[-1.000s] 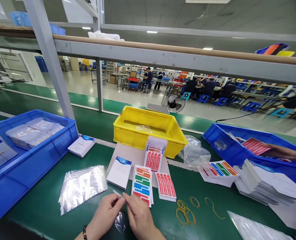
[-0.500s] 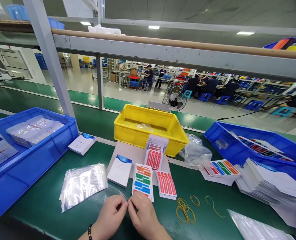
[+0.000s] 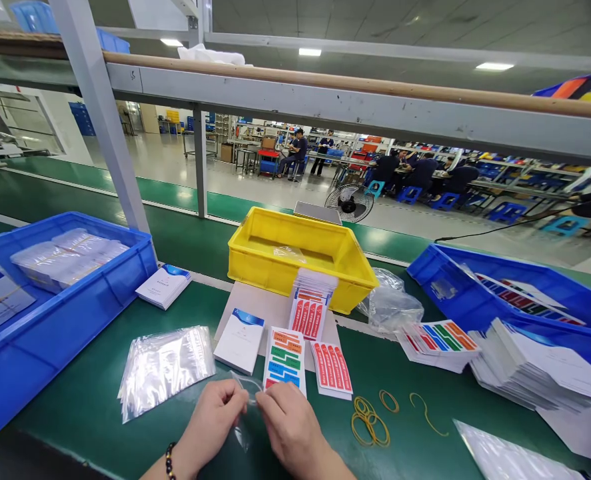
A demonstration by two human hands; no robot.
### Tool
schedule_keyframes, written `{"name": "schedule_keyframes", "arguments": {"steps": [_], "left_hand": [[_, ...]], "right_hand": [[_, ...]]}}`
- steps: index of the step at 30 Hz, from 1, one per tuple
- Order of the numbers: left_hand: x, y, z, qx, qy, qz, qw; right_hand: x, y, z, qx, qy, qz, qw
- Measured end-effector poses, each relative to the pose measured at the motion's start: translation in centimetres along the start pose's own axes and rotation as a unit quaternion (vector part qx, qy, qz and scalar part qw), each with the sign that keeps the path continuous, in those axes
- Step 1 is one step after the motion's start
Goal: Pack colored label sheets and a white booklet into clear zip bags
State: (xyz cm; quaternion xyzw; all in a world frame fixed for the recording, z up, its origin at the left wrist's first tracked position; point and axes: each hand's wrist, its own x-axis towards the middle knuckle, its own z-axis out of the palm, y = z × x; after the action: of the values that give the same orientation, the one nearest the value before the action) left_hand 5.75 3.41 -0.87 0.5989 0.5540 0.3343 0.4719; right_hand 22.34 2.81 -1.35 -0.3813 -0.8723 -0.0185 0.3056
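Between my two hands is a clear plastic bag (image 3: 242, 437), its top edge spread a little apart. My left hand (image 3: 218, 412), with a beaded bracelet at the wrist, pinches one side of it. The other side is pinched by my right hand (image 3: 291, 420). Just beyond my fingers lie a sheet of coloured stickers (image 3: 285, 357), a stack of white booklets (image 3: 240, 340) and a pile of red sticker sheets (image 3: 332, 368). A stack of clear bags (image 3: 168, 370) rests left of my hands. Yellow rubber bands (image 3: 369, 423) lie to the right.
A yellow bin (image 3: 295, 270) stands behind the sticker stacks. Blue bins flank the table, one at left (image 3: 70, 320) and one at right (image 3: 515, 300). Booklets (image 3: 540, 373) are piled at right, near more clear bags (image 3: 510, 453). A metal post (image 3: 98, 120) rises at left.
My hands have moved slightly apart, and the bag's edge between them has spread into a visible gap. Everything else on the table stays in place.
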Motion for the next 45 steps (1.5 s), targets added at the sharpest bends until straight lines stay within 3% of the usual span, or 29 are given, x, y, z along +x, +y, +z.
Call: {"name": "schedule_keyframes", "arguments": {"steps": [3, 5, 7, 10, 12, 14, 18, 21, 23, 27, 30, 33, 36, 38, 39, 42, 45], "left_hand": [[-0.7, 1.1, -1.7, 0.103, 0.031, 0.190, 0.976], [-1.1, 1.9, -3.0, 0.172, -0.049, 0.303, 0.936], [-1.3, 2.3, -4.1, 0.225, -0.117, 0.320, 0.913], [-1.2, 1.8, -5.4, 0.275, -0.131, 0.242, 0.921], [-1.2, 1.1, -5.9, 0.271, -0.134, 0.181, 0.936], [-1.1, 0.2, -5.8, 0.246, -0.146, 0.129, 0.950], [-0.9, -1.6, -4.5, 0.158, -0.180, 0.049, 0.970], [-0.6, -3.1, -3.4, 0.045, -0.180, -0.017, 0.982], [-0.4, -4.0, -2.9, -0.026, -0.162, -0.065, 0.984], [0.2, -5.4, -2.4, -0.208, -0.115, -0.164, 0.957], [0.7, -5.6, -2.3, -0.366, -0.120, -0.236, 0.892], [1.1, -5.1, -2.2, -0.452, -0.139, -0.247, 0.846], [1.0, -4.6, -2.0, -0.472, -0.125, -0.256, 0.834], [0.9, -4.3, -2.0, -0.465, -0.123, -0.275, 0.832], [0.8, -4.3, -1.9, -0.465, -0.130, -0.277, 0.831], [0.5, -4.1, -1.7, -0.476, -0.167, -0.260, 0.824], [0.1, -4.0, -1.3, -0.478, -0.198, -0.250, 0.818]], "right_hand": [[0.2, 0.2, -0.8, 0.100, -0.047, 0.013, 0.994], [0.5, 0.3, -1.8, 0.170, -0.100, 0.028, 0.980], [0.8, 0.4, -3.0, 0.212, -0.169, 0.052, 0.961], [1.5, 0.6, -4.0, 0.233, -0.247, 0.083, 0.937], [2.1, 0.9, -3.4, 0.232, -0.249, 0.080, 0.937], [2.7, 1.3, -1.4, 0.189, -0.210, 0.079, 0.956], [4.0, 2.3, 4.5, 0.000, -0.107, 0.103, 0.989], [4.5, 2.8, 7.5, -0.033, -0.093, 0.109, 0.989], [4.3, 2.8, 8.1, -0.032, -0.091, 0.106, 0.990], [3.2, 1.4, 6.3, -0.013, -0.086, 0.083, 0.993], [2.1, -0.2, 3.5, 0.062, -0.097, 0.043, 0.992], [1.5, 0.0, 1.3, 0.148, -0.112, 0.034, 0.982], [1.0, 3.3, 0.5, 0.110, -0.057, 0.151, 0.981], [0.7, 6.4, 0.7, 0.033, -0.014, 0.277, 0.960], [0.6, 7.8, 0.9, 0.017, -0.005, 0.308, 0.951], [0.1, 10.3, 1.6, 0.012, 0.007, 0.350, 0.936], [0.0, 10.6, 1.7, 0.040, 0.024, 0.368, 0.929]]}}
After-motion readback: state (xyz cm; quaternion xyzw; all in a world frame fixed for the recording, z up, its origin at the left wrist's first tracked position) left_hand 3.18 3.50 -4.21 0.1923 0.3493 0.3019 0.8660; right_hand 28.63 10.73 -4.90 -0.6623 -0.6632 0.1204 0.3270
